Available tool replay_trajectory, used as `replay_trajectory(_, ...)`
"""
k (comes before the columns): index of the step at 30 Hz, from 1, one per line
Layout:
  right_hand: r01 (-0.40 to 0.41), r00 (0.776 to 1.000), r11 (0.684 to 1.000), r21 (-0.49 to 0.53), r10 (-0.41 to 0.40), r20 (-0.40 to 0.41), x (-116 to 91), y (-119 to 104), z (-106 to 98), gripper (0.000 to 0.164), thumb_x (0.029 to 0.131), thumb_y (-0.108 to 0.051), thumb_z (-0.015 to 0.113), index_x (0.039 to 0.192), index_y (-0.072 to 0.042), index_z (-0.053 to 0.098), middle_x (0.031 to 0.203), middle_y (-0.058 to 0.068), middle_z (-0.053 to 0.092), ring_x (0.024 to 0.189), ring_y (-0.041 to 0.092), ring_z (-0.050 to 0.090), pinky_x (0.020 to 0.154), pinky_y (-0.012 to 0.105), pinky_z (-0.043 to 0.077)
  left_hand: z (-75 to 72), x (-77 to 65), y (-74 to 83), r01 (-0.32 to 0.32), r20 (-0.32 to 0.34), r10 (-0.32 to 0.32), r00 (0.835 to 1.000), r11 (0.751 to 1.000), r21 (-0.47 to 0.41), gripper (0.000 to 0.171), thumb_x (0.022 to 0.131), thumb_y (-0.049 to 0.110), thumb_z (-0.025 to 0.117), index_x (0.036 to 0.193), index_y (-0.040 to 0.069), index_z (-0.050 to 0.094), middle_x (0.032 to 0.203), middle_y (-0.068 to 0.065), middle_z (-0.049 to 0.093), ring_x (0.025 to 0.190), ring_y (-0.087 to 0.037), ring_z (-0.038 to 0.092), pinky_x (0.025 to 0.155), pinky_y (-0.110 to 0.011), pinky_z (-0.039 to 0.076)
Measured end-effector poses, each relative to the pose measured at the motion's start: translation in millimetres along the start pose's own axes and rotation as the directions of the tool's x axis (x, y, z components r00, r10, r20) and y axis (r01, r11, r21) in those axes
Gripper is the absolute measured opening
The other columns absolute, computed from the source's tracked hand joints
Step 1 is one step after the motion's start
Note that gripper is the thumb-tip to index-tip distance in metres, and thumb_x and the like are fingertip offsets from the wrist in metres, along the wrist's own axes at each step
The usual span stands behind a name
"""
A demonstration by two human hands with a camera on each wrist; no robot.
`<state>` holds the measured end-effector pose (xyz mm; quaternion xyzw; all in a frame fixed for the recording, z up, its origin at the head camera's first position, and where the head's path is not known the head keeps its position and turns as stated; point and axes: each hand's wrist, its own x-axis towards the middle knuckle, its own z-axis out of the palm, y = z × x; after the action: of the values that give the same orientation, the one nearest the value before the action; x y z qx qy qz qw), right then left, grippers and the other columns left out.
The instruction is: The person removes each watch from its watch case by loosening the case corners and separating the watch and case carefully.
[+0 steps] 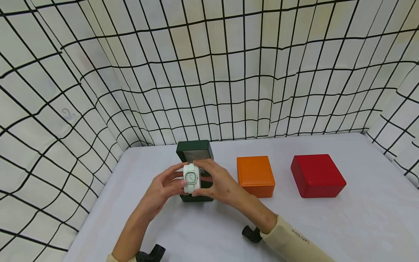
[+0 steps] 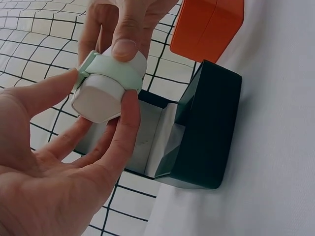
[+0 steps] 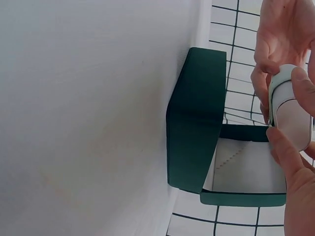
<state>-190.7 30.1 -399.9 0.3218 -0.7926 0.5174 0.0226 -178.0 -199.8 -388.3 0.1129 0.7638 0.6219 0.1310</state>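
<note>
A wristwatch with a pale mint strap and squarish dial is wrapped round a white watch cushion. My left hand grips it from the left, thumb at the dial's edge. From the right, my right hand pinches the cushion between thumb and fingers. Both hands hold it up over a dark green watch box, whose lid stands raised at the back. Pale lining shows inside the box in the right wrist view. Part of the box is hidden behind the hands in the head view.
To the right of the green box sits a closed orange box, and farther right a closed red box. They stand on a white-covered table. White walls with a black grid rise behind and at the sides.
</note>
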Motion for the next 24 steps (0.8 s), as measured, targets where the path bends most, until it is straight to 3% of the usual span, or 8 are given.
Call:
replay_trajectory(16, 0.003, 1.000, 1.000, -0.007, -0.003, 0.014, 1.4, 1.8, 3.2, 0.082, 0.079, -0.012, 0.091, 0.150, -0.009, 0.050, 0.146, 0.008, 0.053, 0.132, 0.024, 0.059, 0.097, 0.035, 0.061, 1.3, 1.7, -2.1, 0.066, -0.037, -0.067, 0.997, 0.998, -0.026, 0.069, 0.096, 0.017, 0.075, 0.156, 0.015, 0.042, 0.147, -0.022, 0.055, 0.122, -0.023, 0.066, 0.092, -0.034, 0.062)
replay_trajectory(24, 0.008, 1.000, 0.999, -0.032, -0.008, -0.011, 2.8, 2.5, 7.2, 0.078, 0.080, -0.015, 0.091, 0.149, -0.018, 0.053, 0.145, 0.005, 0.053, 0.125, 0.020, 0.060, 0.094, 0.035, 0.062, 1.2, 2.3, -4.2, 0.056, -0.034, -0.056, 0.998, 0.998, -0.019, 0.070, 0.093, 0.015, 0.079, 0.154, 0.014, 0.045, 0.152, -0.014, 0.053, 0.125, -0.018, 0.062, 0.093, -0.029, 0.059)
